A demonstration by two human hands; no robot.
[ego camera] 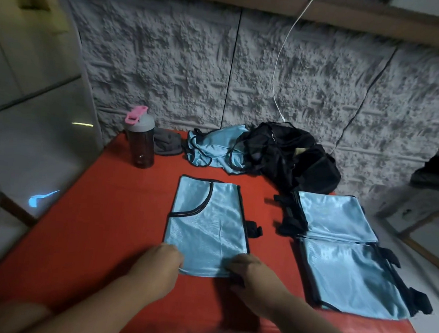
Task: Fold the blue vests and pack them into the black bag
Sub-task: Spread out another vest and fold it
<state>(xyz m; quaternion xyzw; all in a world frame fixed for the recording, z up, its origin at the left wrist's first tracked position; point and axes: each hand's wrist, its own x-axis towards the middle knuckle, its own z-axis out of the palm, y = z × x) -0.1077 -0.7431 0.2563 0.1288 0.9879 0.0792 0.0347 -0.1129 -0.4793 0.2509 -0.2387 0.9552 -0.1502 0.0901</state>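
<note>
A half-folded vest [206,225] is lying flat at the middle of the red table [100,223], with the left hand [163,262] and the right hand [247,271] each pinching a corner of its near hem. Two folded vests [342,247] are lying just to its right, the farther one overlapping the black bag [297,156] at the back. Unfolded vests [212,149] are lying heaped against the bag's left side, with a grey cloth [168,143] and a bottle [140,137] standing farther left.

One half-folded blue vest [206,225] lies centre, two folded vests [342,253] right, black bag [292,155] behind.
</note>
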